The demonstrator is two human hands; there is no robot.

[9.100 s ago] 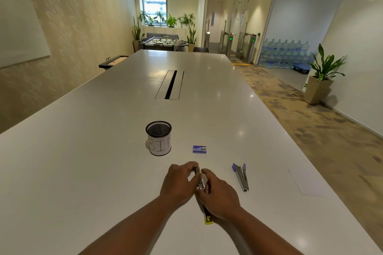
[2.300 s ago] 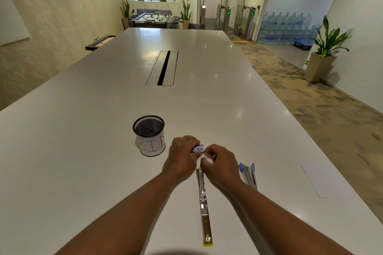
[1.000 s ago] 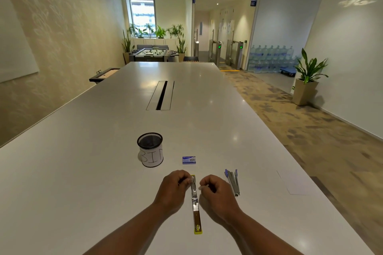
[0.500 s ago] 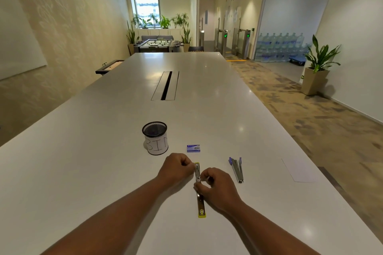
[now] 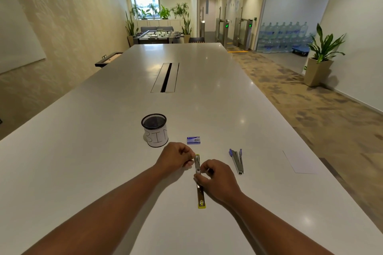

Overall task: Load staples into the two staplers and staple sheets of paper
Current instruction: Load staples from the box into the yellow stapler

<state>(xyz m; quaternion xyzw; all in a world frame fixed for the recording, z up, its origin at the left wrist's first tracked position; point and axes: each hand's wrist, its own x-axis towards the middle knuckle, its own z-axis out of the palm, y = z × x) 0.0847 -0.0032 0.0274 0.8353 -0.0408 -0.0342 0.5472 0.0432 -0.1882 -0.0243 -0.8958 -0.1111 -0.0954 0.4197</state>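
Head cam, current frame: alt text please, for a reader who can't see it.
Both hands work at a yellow stapler lying opened flat on a white table. Beyond: a mesh cup marked BIN, a staple box, a blue stapler, paper.

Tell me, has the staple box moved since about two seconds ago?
Yes. The staple box was lifted in the hands; now it lies on the table, right of the mesh cup.

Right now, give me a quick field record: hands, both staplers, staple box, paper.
left hand: curled fingers at the far end of the opened yellow-tipped metal stapler
right hand: pinching the same stapler at mid-length
blue-handled metal stapler: untouched, right of the hands
small blue staple box: on the table, beyond the hands
white paper sheet: flat, far right
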